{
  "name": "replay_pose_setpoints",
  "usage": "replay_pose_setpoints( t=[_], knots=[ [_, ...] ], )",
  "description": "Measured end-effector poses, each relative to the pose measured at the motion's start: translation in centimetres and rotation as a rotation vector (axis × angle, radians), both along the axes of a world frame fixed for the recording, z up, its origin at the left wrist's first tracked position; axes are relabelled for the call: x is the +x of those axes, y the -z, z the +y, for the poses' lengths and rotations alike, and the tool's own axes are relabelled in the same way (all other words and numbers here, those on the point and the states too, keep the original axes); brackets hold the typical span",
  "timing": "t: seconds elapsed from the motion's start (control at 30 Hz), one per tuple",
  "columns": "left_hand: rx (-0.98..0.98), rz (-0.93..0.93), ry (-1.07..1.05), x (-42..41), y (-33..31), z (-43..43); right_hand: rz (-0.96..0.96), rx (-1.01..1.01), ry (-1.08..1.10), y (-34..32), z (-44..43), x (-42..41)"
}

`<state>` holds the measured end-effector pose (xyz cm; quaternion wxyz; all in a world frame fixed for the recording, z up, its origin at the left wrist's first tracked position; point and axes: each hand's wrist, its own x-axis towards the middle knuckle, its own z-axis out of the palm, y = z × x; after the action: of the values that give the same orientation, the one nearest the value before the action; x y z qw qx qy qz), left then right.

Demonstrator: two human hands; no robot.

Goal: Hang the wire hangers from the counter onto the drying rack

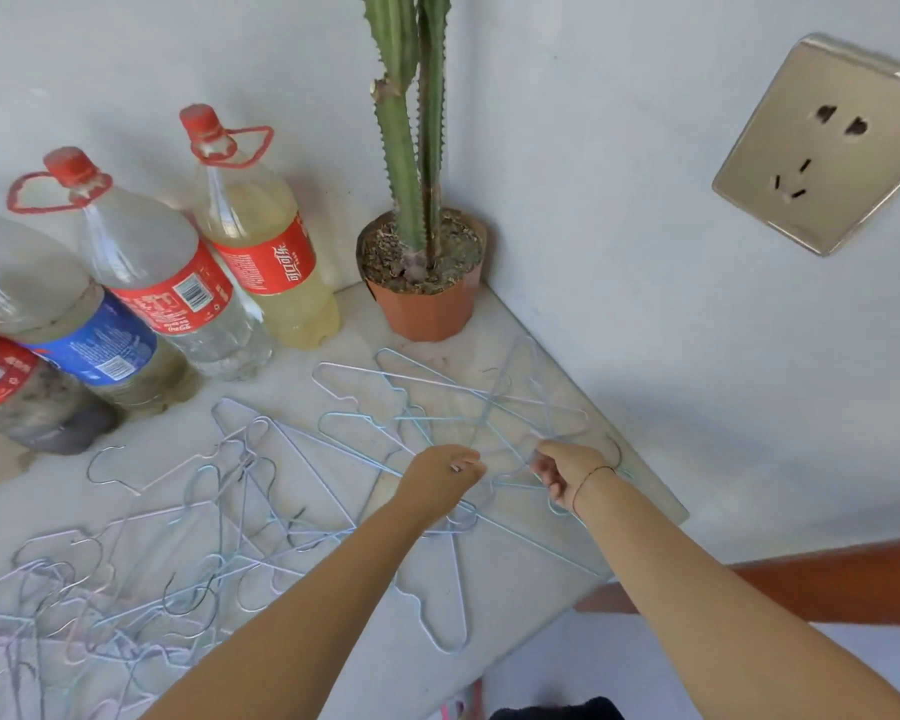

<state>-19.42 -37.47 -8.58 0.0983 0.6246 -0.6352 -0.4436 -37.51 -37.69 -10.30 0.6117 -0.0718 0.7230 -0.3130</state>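
Several thin wire hangers, pale blue, white and pink, lie tangled across the white counter (333, 314). One loose group of pale blue hangers (453, 402) fans out near the far right corner. My left hand (440, 478) is pinched shut on a wire of that group. My right hand (567, 472), a thin band on its wrist, grips a neighbouring wire just to the right. A denser heap of hangers (126, 579) covers the near left of the counter. No drying rack is in view.
A potted cactus (422, 267) stands in the back corner. Several large plastic bottles (178, 283) line the wall at the left. A wall socket (822, 148) sits on the right wall. The counter's right edge drops off beside a brown wooden rail (801, 579).
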Motion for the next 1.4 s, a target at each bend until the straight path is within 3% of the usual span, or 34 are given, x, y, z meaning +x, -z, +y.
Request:
replay_pose_setpoints(
  t=[0.1,0.23,0.33,0.43,0.63,0.8,1.1,1.4],
  knots=[
    [0.008,0.036,-0.01,-0.4,0.0,-0.9,0.007,-0.038,0.004,-0.2,-0.5,0.4],
    [0.042,0.11,-0.319,-0.2,-0.2,-2.4,0.153,-0.185,-0.048,-1.2,-1.5,0.3],
    [0.208,0.279,-0.495,-0.6,0.0,-3.7,0.301,-0.372,-0.088,-2.6,-1.4,-0.5],
    [0.417,0.502,-0.622,-2.0,0.3,-4.7,0.253,-0.475,0.006,-4.0,-0.9,-1.7],
    [0.579,0.719,-0.804,-3.7,0.2,-5.3,0.179,-0.51,0.025,-5.3,-0.1,-3.6],
    [0.69,0.807,-0.835,-4.0,-0.3,-5.4,0.176,-0.525,0.016,-5.5,0.7,-4.1],
    [0.55,0.843,-0.836,-4.0,-2.9,-3.0,0.107,-0.592,0.025,-8.0,0.9,-3.0],
    [0.217,0.874,-1.043,-0.7,-6.7,4.4,0.174,-0.71,-0.273,-11.4,2.3,0.2]
  ],
)
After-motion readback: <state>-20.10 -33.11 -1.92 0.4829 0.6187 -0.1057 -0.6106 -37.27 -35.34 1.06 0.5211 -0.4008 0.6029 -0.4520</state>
